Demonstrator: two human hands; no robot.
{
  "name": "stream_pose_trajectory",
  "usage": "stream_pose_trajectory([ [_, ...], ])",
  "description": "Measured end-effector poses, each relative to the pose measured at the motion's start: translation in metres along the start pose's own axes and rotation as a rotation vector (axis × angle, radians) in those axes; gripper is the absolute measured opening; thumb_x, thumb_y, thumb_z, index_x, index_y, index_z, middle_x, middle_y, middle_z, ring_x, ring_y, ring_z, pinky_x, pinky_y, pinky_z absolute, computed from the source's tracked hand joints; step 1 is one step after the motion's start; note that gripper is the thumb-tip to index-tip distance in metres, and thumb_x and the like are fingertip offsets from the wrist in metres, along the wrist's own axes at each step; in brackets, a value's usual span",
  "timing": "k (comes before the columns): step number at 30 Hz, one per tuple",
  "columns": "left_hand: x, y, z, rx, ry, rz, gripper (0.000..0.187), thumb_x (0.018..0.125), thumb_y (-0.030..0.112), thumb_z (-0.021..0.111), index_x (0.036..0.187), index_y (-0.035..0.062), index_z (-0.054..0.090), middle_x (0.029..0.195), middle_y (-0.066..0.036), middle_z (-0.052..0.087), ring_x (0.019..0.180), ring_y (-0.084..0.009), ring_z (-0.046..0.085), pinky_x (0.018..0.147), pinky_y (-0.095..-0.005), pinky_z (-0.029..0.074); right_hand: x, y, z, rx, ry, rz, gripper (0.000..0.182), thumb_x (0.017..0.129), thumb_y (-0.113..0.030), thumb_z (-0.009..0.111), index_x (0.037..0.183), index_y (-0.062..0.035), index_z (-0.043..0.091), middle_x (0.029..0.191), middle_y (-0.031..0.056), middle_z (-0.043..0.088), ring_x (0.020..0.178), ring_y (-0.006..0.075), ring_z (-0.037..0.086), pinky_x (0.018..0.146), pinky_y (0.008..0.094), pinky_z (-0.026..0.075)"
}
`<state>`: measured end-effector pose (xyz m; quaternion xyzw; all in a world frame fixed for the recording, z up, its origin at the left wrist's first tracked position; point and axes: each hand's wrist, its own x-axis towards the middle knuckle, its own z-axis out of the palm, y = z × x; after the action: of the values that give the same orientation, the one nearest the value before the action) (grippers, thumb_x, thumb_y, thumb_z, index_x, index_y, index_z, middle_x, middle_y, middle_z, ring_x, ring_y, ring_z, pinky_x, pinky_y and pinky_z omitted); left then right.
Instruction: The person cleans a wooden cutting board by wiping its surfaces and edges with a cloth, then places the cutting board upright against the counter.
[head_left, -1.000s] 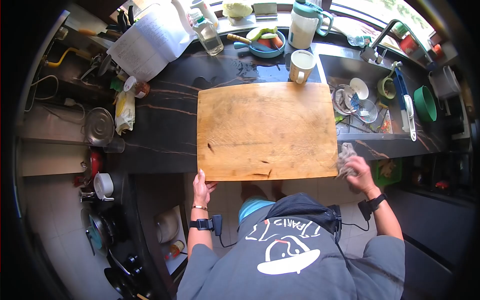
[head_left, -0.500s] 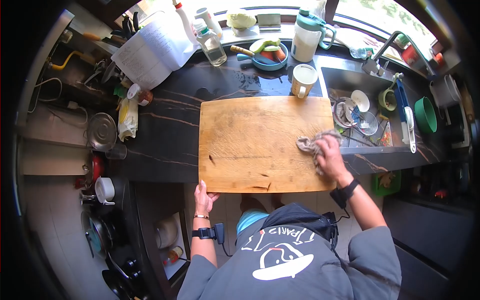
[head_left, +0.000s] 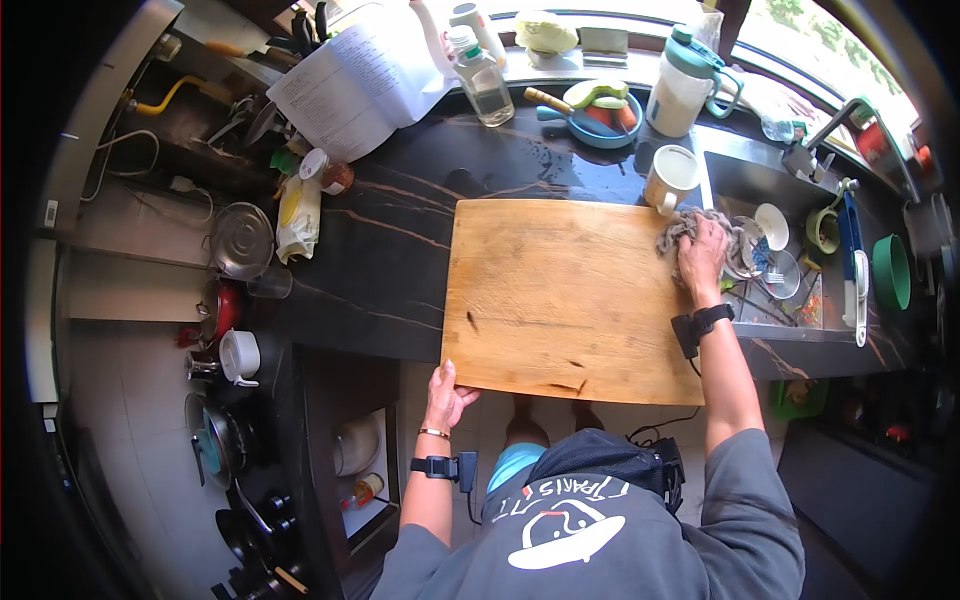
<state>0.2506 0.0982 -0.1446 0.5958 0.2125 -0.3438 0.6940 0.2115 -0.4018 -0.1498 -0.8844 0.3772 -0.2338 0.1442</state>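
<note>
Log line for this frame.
left hand: holds cutting board, near-left corner | right hand: holds cloth, board's far-right corner | mug: behind board

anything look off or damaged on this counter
Yes: the cutting board juts past the front edge of the counter, left hand at its near-left corner. Dark marks on it could be cracks or stains. Behind it, the counter looks wet, perhaps splashed.

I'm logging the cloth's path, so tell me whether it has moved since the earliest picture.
Yes. Judged against the sink, the cloth has moved forward, from near the sink's front edge to close by the mug.
</note>
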Motion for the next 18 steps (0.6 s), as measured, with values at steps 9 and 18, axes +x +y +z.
stream_pose_trajectory([
  [9,0.001,0.002,-0.002,-0.013,-0.071,-0.014,0.049,0.095,0.046,0.048,0.124,0.009,0.033,0.116,-0.017,0.057,0.098,-0.0341,0.063,0.089,-0.0592,0.044,-0.015,-0.067,0.04,-0.137,-0.07,0.216,0.052,0.077,-0.023,0.057,0.124,-0.0043,0.05,0.123,0.0264,0.047,0.122,0.0394,0.038,0.107,0.0483,0.026],
  [18,0.003,0.004,-0.002,-0.018,-0.079,-0.076,0.041,0.097,0.043,0.046,0.119,0.0107,0.035,0.118,-0.015,0.055,0.1,-0.0341,0.061,0.089,-0.0591,0.042,-0.034,-0.209,0.093,0.153,-0.176,-0.113,0.047,0.068,-0.013,0.056,0.115,-0.01,0.058,0.124,0.0183,0.049,0.122,0.0361,0.04,0.104,0.0471,0.033],
])
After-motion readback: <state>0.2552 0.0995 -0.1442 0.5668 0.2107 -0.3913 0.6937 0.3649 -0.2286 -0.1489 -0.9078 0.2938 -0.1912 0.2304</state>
